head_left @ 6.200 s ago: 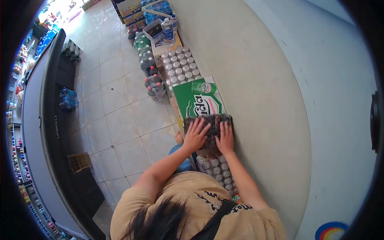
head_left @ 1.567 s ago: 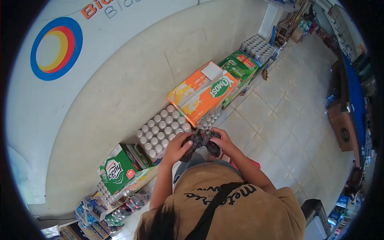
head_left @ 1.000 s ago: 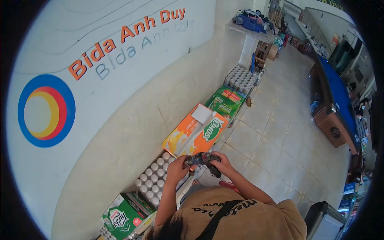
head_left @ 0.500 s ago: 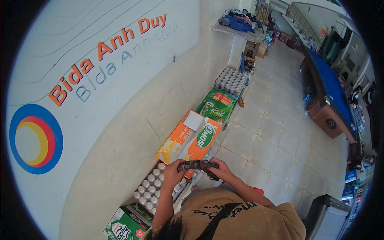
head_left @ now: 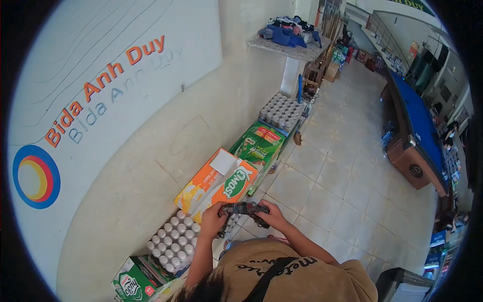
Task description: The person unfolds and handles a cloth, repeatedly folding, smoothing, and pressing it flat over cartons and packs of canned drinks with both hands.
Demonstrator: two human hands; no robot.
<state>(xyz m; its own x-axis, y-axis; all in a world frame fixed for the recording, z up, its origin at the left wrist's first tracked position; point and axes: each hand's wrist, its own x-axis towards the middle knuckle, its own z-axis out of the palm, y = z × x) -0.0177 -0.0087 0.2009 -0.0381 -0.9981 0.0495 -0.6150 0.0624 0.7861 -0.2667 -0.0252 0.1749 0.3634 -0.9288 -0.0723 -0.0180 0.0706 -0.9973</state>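
Note:
A dark, crumpled bundle [head_left: 244, 207] with reddish and grey patches stretches between my two hands, in front of my chest. What it is exactly, I cannot make out. My left hand [head_left: 214, 218] is closed round its left end, and my right hand [head_left: 272, 215] grips the right end, where a dark piece hangs down. Just beyond my left hand lies an orange and white Yomost carton [head_left: 216, 177]. Below and left of it stands a pack of white-topped cans [head_left: 175, 240].
Along the wall sit a green Milo carton [head_left: 257, 143], another pack of cans [head_left: 283, 111] and a green Huda carton [head_left: 138, 282]. Folded clothes [head_left: 291, 32] lie on a stone ledge [head_left: 282, 50]. A blue pool table [head_left: 413, 108] stands right, across the tiled floor [head_left: 332, 176].
The view has shifted, so the cartons, cans and wall sign appear further left. Both hands keep hold of the dark bundle, which looks nearly unchanged.

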